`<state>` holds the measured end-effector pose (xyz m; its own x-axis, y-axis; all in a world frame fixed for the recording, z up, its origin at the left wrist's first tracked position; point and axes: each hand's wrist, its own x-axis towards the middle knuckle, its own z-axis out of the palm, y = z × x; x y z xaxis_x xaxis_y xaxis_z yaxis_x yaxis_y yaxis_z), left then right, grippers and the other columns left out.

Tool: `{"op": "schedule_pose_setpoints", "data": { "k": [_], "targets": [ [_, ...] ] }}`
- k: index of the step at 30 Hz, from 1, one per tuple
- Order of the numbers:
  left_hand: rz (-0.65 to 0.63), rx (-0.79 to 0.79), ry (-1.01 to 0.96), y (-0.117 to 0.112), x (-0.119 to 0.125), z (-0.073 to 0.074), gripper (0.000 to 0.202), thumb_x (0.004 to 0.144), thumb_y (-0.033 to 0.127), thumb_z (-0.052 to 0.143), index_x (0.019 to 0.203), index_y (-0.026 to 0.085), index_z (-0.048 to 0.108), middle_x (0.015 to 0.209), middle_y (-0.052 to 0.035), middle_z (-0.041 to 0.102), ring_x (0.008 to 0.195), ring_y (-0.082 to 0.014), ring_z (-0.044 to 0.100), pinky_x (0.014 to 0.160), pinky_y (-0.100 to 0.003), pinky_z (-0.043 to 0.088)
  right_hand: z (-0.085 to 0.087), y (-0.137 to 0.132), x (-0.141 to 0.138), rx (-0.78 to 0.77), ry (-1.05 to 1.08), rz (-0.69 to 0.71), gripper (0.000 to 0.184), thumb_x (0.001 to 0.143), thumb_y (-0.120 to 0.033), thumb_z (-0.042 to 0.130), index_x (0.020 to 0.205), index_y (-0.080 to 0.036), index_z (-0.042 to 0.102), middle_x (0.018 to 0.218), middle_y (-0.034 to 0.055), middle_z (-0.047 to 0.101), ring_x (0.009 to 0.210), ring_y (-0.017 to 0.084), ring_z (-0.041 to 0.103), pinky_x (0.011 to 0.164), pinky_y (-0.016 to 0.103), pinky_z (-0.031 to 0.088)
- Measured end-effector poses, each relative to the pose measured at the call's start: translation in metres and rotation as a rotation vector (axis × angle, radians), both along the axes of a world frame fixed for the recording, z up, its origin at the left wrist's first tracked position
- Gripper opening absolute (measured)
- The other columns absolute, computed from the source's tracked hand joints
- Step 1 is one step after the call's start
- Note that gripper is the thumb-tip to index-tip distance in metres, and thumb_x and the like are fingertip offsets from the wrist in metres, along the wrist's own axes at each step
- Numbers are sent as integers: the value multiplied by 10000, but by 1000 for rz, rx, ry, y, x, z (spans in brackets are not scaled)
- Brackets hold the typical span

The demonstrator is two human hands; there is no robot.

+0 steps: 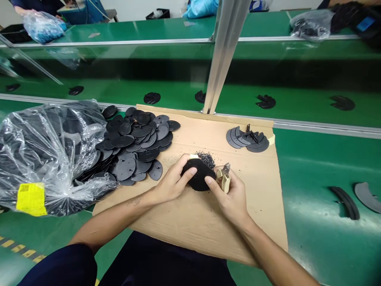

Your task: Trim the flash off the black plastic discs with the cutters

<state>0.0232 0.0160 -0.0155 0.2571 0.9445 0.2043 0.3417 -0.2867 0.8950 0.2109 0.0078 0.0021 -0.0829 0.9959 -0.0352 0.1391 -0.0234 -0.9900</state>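
Note:
My left hand (174, 180) grips a black plastic disc (199, 174) from its left side, thumb on top. My right hand (230, 194) is closed round a small pair of cutters with beige handles (224, 178), its forefinger touching the disc's right edge. Both hands hover over a sheet of brown cardboard (262, 198). Just behind the disc lies a little heap of black trimmings (206, 159).
A pile of black discs (137, 145) spills from a clear plastic bag (44, 155) at left. A few discs (247, 139) lie stacked at the cardboard's far right. A metal post (222, 59) rises behind. Green conveyor belt (312, 107) carries scattered discs; curved black pieces (345, 200) lie right.

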Motion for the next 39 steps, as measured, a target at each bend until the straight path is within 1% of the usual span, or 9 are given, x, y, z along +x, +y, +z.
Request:
{"op": "schedule_pose_setpoints", "data": {
  "k": [3, 9, 12, 14, 18, 22, 27, 32, 39],
  "targets": [
    [-37, 88, 63, 1, -6, 7, 240, 1044, 350, 470, 1195, 187, 562, 977, -55, 676, 886, -176, 648, 796, -270, 549, 3, 1, 3, 49, -40, 32, 293, 837, -492, 747, 856, -236, 606, 734, -12, 568, 656, 155, 516, 644, 290, 497],
    [-169, 333, 273, -1, -10, 13, 222, 1044, 264, 474, 1214, 177, 587, 976, -73, 704, 877, -178, 688, 776, -291, 588, 4, 4, 8, 173, -112, 113, 163, 882, -395, 711, 910, -242, 662, 827, 27, 697, 720, 186, 623, 682, 325, 530],
    [-136, 337, 174, -2, -8, 12, 278, 1011, 276, 583, 1268, 170, 584, 1001, -68, 746, 882, -162, 726, 794, -277, 611, -1, 3, 10, 286, -148, 163, 69, 897, -302, 699, 893, -240, 670, 827, 35, 717, 735, 189, 659, 683, 328, 541],
    [-81, 311, 54, -2, -8, 13, 293, 963, 293, 672, 1223, 164, 629, 977, -65, 767, 856, -156, 738, 786, -266, 614, -5, 2, 10, 349, -133, 160, 26, 897, -245, 689, 918, -242, 673, 861, 49, 734, 767, 203, 686, 700, 346, 561],
    [-64, 326, -70, -1, -8, 17, 243, 932, 332, 714, 1109, 165, 718, 940, -77, 778, 861, -170, 730, 781, -290, 603, -11, -1, 7, 446, -63, 168, 142, 884, -138, 665, 968, -253, 663, 922, 59, 757, 821, 216, 722, 720, 367, 585],
    [-96, 397, -63, -1, -9, 19, 218, 959, 297, 679, 1139, 185, 729, 946, -72, 782, 879, -172, 726, 795, -315, 595, -13, -2, 6, 493, -50, 191, 210, 860, -92, 667, 992, -255, 667, 962, 61, 770, 852, 221, 739, 740, 369, 601],
    [-65, 452, -111, -2, -10, 18, 234, 933, 240, 711, 1156, 171, 726, 893, -69, 790, 817, -157, 731, 742, -285, 599, -10, -1, 6, 494, -82, 225, 186, 876, -101, 647, 1003, -236, 649, 942, 77, 763, 822, 219, 738, 700, 354, 612],
    [-105, 449, -102, -3, -11, 16, 253, 939, 214, 698, 1188, 170, 717, 942, -85, 799, 884, -176, 744, 795, -312, 612, -8, 1, 7, 547, -82, 245, 220, 852, -44, 659, 979, -225, 657, 922, 60, 751, 790, 188, 728, 683, 307, 600],
    [-87, 480, -117, -2, -11, 13, 260, 912, 199, 729, 1170, 168, 726, 918, -84, 801, 837, -171, 747, 746, -298, 615, -6, 3, 8, 548, -61, 267, 220, 864, -39, 639, 982, -224, 652, 903, 57, 735, 772, 180, 715, 672, 300, 591]
  ]
}}
